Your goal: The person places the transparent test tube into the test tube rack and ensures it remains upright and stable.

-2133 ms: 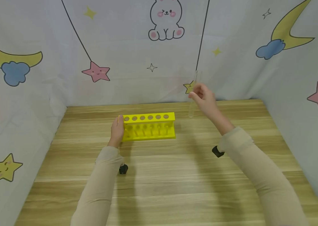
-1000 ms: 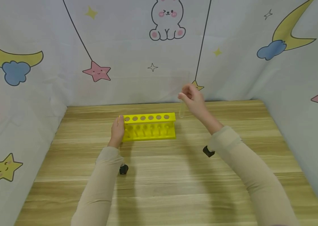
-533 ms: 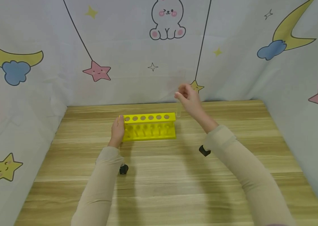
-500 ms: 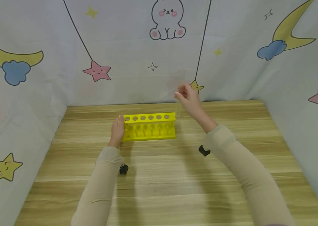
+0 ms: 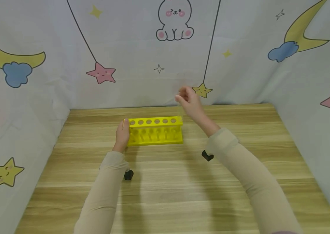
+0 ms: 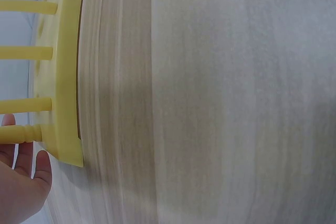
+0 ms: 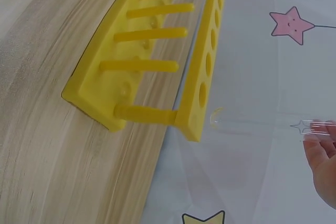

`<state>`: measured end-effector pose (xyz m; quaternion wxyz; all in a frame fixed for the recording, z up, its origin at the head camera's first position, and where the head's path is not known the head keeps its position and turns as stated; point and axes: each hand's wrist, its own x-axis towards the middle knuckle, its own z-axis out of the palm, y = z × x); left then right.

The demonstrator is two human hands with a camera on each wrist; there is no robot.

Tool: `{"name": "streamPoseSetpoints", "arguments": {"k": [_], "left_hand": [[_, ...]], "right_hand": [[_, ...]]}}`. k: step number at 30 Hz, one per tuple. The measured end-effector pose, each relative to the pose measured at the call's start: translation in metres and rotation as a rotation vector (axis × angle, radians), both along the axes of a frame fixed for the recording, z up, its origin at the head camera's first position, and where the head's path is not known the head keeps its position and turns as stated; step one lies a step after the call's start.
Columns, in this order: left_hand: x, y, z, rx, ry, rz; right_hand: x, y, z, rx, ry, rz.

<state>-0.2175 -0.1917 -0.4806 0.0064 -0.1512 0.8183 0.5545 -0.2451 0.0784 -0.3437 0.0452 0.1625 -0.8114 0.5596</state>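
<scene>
A yellow test tube rack (image 5: 154, 125) stands on the wooden table, a row of round holes along its top bar and upright pegs on its base. At its left end my left hand (image 5: 122, 133) grips it; the left wrist view shows the thumb and fingers about the end post (image 6: 20, 134). My right hand (image 5: 191, 104) pinches a clear glass test tube (image 7: 257, 121), held upright with its rounded bottom down. In the right wrist view that bottom is just beyond the top bar, apart from it, near the right-end hole (image 7: 202, 94). No tubes show in the rack.
The wooden table (image 5: 165, 188) reaches back to a white printed curtain (image 5: 135, 87), which also hangs at both sides. Below each wrist shows a small black device, the left one (image 5: 128, 175) and the right one (image 5: 207, 155).
My right hand has moved left with the test tube, from well right of the rack to above its right end. The left hand and the rack have stayed in place.
</scene>
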Motion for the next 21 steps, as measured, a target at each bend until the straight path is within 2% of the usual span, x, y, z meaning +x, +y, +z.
{"name": "streamPoseSetpoints", "arguments": {"k": [3, 6, 15, 21], "left_hand": [[0.001, 0.001, 0.001, -0.015, 0.003, 0.005], [0.001, 0.001, 0.002, -0.019, -0.004, 0.003], [0.000, -0.001, 0.002, -0.007, -0.038, -0.022], [-0.001, -0.001, 0.002, -0.018, -0.036, -0.022]], "right_hand": [[-0.008, -0.001, -0.009, -0.010, -0.001, 0.010], [-0.010, -0.003, -0.012, 0.007, 0.002, 0.005], [-0.012, -0.009, -0.011, 0.014, -0.001, 0.008], [-0.012, -0.013, -0.011, 0.019, -0.024, 0.017]]}}
